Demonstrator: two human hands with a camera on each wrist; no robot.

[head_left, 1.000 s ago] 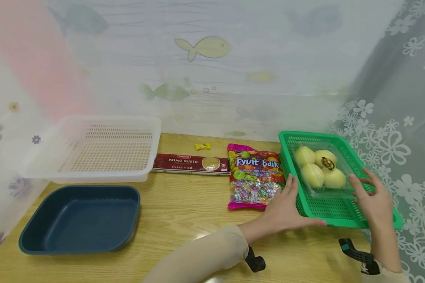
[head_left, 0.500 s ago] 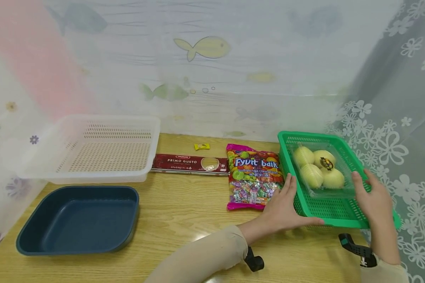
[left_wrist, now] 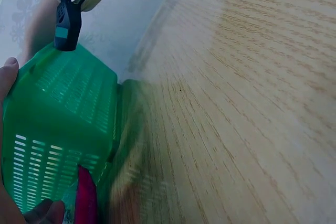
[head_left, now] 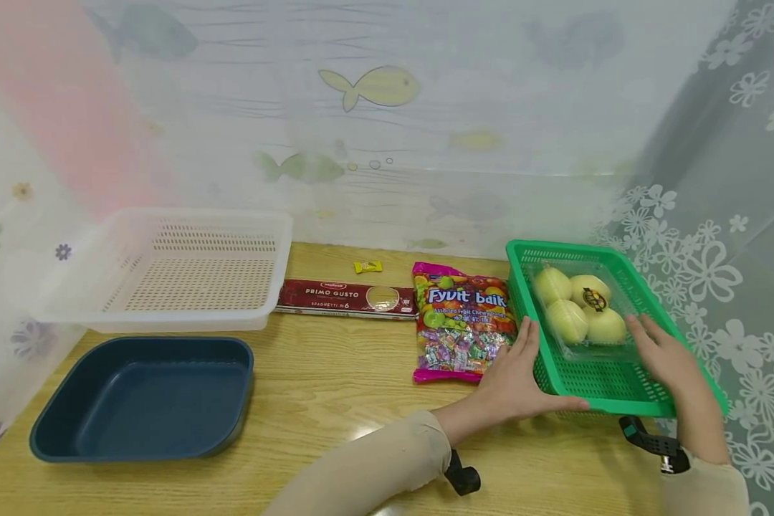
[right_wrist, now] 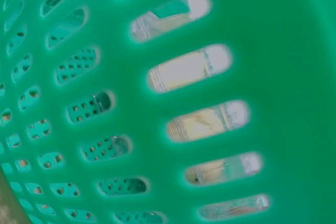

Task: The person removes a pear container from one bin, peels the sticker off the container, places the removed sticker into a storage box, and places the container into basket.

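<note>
In the head view, my left hand (head_left: 506,380) spans the near left corner of a green plastic basket (head_left: 609,410). Its straight fingers lie along the left wall and its thumb rests on the front rim. Over the basket's right rim reaches my right hand (head_left: 671,362), fingers extended towards a clear pack of pale yellow round fruit (head_left: 567,321) inside; whether the fingertips touch the pack is hard to tell. The right wrist view is filled by the slotted green basket wall (right_wrist: 294,103). A pink-edged bag of fruit chewy candy (head_left: 467,322) lies close beside the left fingers.
Left of the candy bag is a red spaghetti pack (head_left: 348,299), with a small yellow wrapped sweet (head_left: 368,266) behind it. A white slotted basket (head_left: 267,319) and a dark blue basin (head_left: 135,457) occupy the left of the wooden table (head_left: 322,401). Patterned curtains (head_left: 387,193) enclose the table.
My right hand's fingers have swung from the right rim inward over the basket, nearer the fruit pack. The left hand and the basket have stayed nearly still.
</note>
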